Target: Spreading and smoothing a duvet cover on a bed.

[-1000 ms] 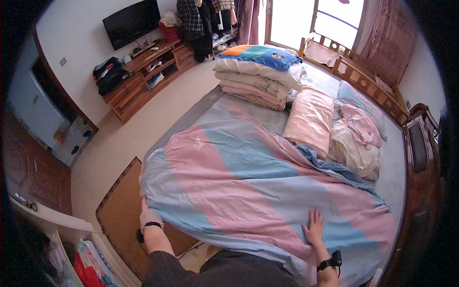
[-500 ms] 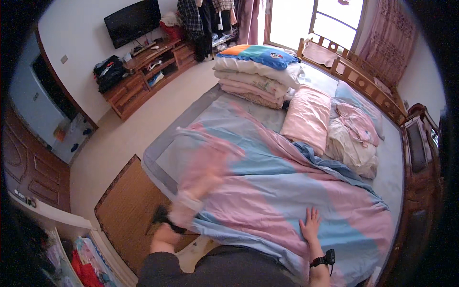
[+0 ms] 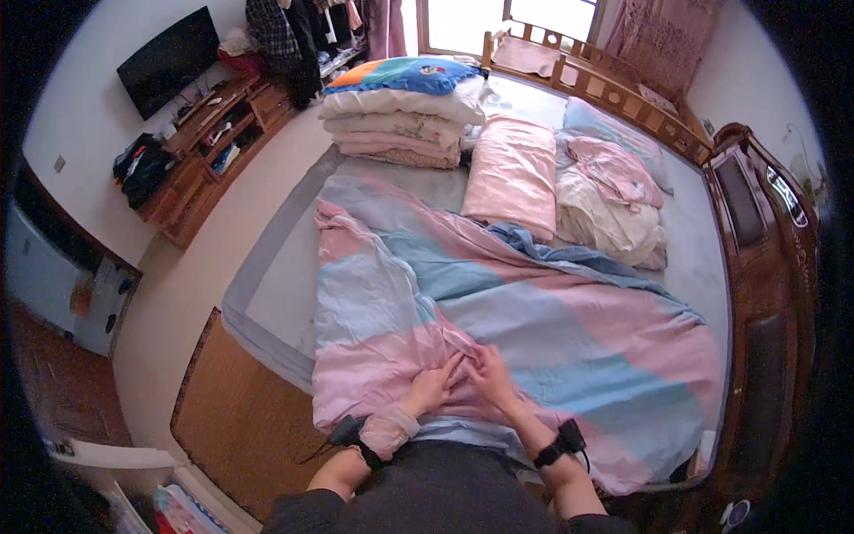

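A thin duvet cover (image 3: 569, 320) with wide pink, blue and grey bands lies spread over the near part of the bed, its left side folded inward. My left hand (image 3: 433, 389) and my right hand (image 3: 492, 378) are close together on it, in front of my body. Between them a small ridge of pink fabric is bunched up. The fingers of both hands are closed on this cloth, though the left fingertips are partly hidden in the folds. Black devices are strapped to both wrists.
Beyond the cover are a stack of folded quilts (image 3: 396, 129), a folded pink quilt (image 3: 511, 173) and a crumpled cream bundle (image 3: 605, 218). A brown mat (image 3: 236, 409) lies on the floor at left. The dark wooden headboard (image 3: 765, 294) stands at right.
My left hand has come right and nearer, laying the cover's left side over. My right hand has shifted left to meet it, going from flat to pinching. The view has turned right.
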A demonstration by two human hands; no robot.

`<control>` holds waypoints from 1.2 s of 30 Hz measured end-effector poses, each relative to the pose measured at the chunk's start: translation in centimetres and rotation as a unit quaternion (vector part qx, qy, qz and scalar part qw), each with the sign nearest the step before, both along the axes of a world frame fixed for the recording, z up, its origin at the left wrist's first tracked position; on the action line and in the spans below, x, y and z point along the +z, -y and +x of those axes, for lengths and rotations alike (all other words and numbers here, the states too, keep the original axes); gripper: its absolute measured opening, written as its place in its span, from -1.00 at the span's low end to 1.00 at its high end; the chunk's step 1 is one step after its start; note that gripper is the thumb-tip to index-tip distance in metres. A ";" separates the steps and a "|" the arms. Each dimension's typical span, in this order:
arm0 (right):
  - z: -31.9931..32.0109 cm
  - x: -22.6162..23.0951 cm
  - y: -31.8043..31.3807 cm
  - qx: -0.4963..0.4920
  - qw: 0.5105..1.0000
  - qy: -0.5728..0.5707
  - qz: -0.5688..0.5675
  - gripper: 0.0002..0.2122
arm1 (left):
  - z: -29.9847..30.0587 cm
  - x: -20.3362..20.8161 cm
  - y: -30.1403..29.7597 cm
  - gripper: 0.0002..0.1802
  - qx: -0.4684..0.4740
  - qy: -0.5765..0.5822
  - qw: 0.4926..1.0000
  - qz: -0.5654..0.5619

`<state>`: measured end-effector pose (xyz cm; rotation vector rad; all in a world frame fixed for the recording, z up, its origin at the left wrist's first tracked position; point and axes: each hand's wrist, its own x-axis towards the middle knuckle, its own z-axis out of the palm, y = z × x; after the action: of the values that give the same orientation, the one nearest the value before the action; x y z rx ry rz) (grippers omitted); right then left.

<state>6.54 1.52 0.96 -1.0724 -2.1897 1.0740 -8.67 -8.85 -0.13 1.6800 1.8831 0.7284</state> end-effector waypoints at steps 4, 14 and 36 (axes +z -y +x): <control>-2.4 -1.0 1.2 -0.036 0.997 0.053 0.052 -0.66 | -0.9 -2.7 0.2 -0.13 0.027 0.031 0.998 0.047; 0.5 -5.1 -2.1 -0.082 0.950 -0.208 -0.217 -0.92 | -1.8 -0.9 0.9 -0.08 -0.036 0.219 0.973 -0.064; -0.9 -1.3 1.0 -0.104 0.994 -0.007 -0.039 -0.78 | -0.8 1.0 3.5 -0.26 -0.052 0.238 0.970 -0.019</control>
<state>5.65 0.49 -0.37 -1.2908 -1.9888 1.0761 -9.43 -12.36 0.86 1.4096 1.4531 0.9470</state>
